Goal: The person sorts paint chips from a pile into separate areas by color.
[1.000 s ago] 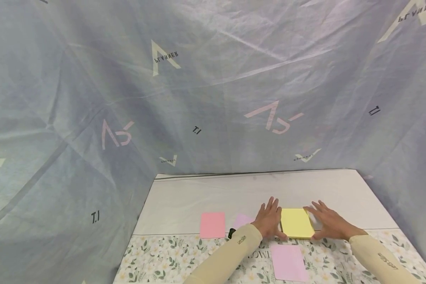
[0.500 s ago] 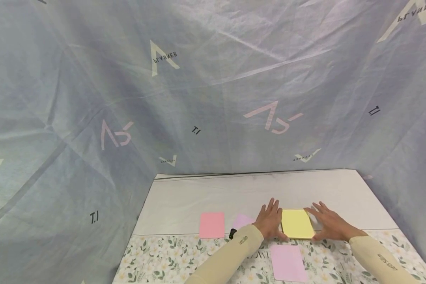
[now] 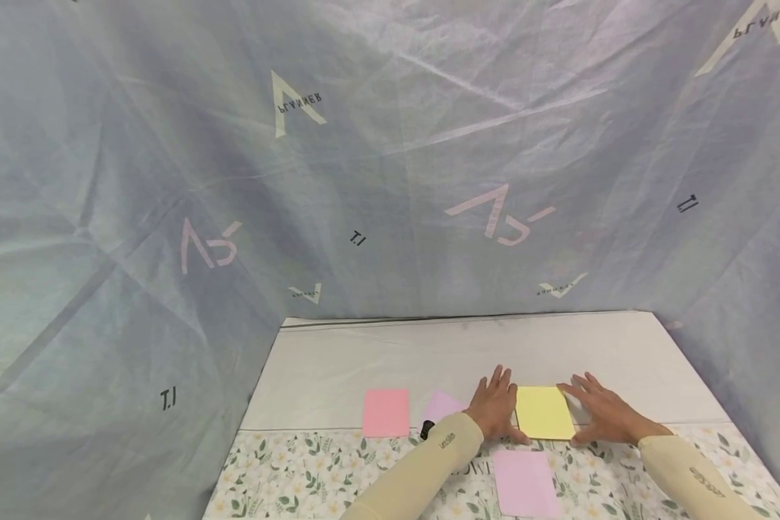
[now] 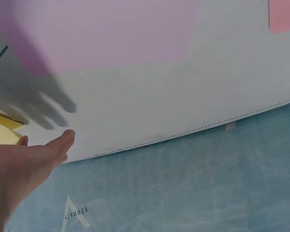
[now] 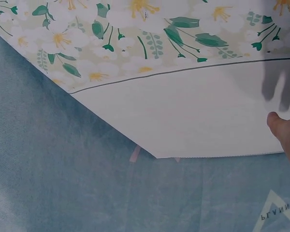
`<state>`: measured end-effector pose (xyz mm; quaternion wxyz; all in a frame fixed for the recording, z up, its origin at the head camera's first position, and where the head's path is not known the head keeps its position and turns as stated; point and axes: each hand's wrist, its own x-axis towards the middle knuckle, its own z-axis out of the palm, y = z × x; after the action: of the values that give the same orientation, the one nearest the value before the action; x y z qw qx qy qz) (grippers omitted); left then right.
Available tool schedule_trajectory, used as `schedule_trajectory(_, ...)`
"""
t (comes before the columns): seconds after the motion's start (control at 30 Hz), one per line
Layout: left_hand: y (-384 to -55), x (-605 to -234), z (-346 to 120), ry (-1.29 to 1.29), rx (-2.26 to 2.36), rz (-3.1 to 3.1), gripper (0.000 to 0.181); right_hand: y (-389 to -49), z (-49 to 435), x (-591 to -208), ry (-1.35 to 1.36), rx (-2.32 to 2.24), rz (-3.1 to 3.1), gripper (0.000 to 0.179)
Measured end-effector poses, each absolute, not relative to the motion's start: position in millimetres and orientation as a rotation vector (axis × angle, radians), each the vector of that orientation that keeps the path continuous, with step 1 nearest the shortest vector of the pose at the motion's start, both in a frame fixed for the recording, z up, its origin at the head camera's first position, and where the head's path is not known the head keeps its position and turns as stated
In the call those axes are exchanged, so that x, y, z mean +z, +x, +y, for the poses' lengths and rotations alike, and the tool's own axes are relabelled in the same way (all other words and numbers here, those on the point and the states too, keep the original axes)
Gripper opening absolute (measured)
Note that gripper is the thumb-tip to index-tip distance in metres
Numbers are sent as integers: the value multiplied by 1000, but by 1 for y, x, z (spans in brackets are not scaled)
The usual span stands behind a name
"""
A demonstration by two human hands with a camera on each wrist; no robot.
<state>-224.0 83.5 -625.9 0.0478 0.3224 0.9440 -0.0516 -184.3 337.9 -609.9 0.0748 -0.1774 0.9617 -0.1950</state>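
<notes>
A yellow square of paper (image 3: 544,413), like a pad of notes, lies between the two hands, with a thin darker line along its front edge. At its left side is my left hand (image 3: 494,410), fingers spread and pointing away, the thumb near the front left corner. My right hand (image 3: 603,412) stands at its right side, forefinger at the far right corner and thumb at the near one. Neither hand's fingers are curled round it. In the left wrist view, a corner of the yellow paper (image 4: 4,133) shows beside the left hand (image 4: 29,159).
A coral pink square (image 3: 386,413) lies at the left. A lilac sheet (image 3: 440,406) is partly hidden by the left forearm, near a small black object (image 3: 427,430). Another lilac sheet (image 3: 526,484) lies in front. Grey-blue printed cloth (image 3: 390,180) hangs behind the table.
The dark band along the yellow paper's left and front edges has become thinner. Both hands keep the same place beside it; the head view shifts slightly.
</notes>
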Motion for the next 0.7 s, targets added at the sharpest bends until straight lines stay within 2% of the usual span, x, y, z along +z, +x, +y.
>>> schedule_trajectory(0.7, -223, -629, 86, 997, -179, 2887, 108, -186, 341, -617, -546, -560, 2900, 105)
